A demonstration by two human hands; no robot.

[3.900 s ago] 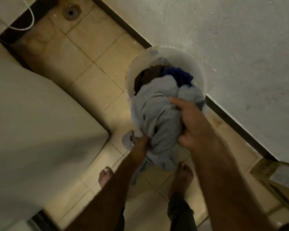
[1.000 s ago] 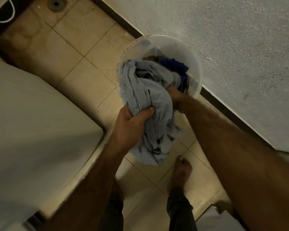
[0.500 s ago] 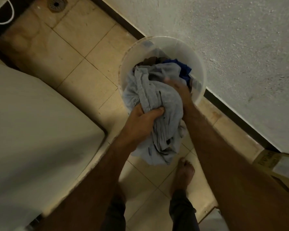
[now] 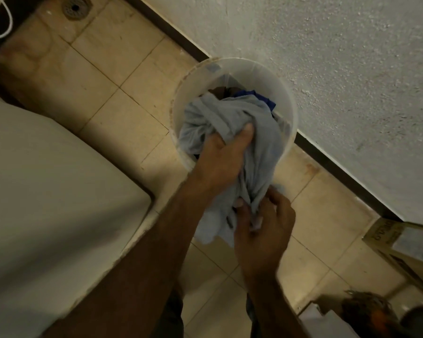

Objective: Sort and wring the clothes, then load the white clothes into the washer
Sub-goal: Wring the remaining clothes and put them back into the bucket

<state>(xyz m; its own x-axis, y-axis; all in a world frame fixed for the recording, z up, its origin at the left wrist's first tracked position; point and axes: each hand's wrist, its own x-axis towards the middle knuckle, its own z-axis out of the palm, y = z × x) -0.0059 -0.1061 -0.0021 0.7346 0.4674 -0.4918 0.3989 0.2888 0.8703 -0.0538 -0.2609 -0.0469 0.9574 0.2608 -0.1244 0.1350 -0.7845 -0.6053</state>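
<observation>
Fingers (image 4: pixel 242 136) of left hand (image 4: pixel 220 162) and right hand (image 4: pixel 261 228) clamp pale grey garment (image 4: pixel 261 132) over translucent white plastic bucket (image 4: pixel 178 111) at 12 o'clock; tail hangs past rim at 6, so wringing may wet tan floor tiles (image 4: pixel 108 69), slip risk.

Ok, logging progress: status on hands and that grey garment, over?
Left hand grips grey garment over bucket. Right hand grips its lower end. Nothing in the way.
</observation>
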